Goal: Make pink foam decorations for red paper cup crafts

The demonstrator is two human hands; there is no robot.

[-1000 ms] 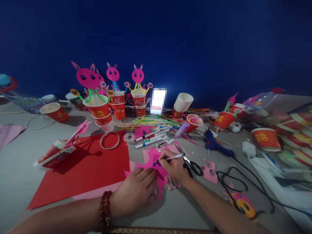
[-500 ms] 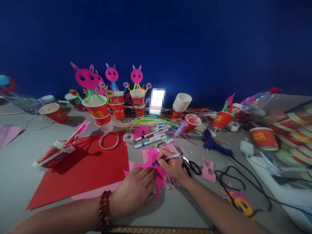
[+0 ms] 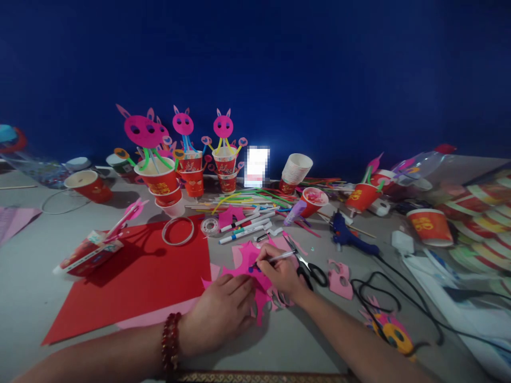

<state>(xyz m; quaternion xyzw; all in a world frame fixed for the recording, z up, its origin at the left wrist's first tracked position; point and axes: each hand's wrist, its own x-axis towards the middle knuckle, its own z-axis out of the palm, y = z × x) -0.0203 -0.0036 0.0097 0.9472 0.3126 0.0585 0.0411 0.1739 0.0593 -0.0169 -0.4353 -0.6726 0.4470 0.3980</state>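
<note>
My right hand (image 3: 281,271) is closed around a white marker (image 3: 281,257), its tip on a jagged bright pink paper (image 3: 261,284) that bears small dark blue marks. My left hand (image 3: 219,314), with a red bead bracelet on the wrist, lies flat over the left part of that paper, fingers fairly straight. Black-handled scissors (image 3: 305,260) lie just right of my right hand, near a light pink cut-out scrap (image 3: 340,279). Several markers (image 3: 247,230) rest beyond the paper beside a clear tape roll (image 3: 209,226).
A red sheet (image 3: 139,276) covers the left, with a large tape ring (image 3: 178,231) on it. Red cups holding pink paper figures (image 3: 144,131) stand behind. At right are a blue glue gun (image 3: 351,236), its looping black cable and a red cup (image 3: 430,227).
My right hand and the marker have shifted very slightly over the pink paper. The left hand stays on the paper, and the whole view has moved a little.
</note>
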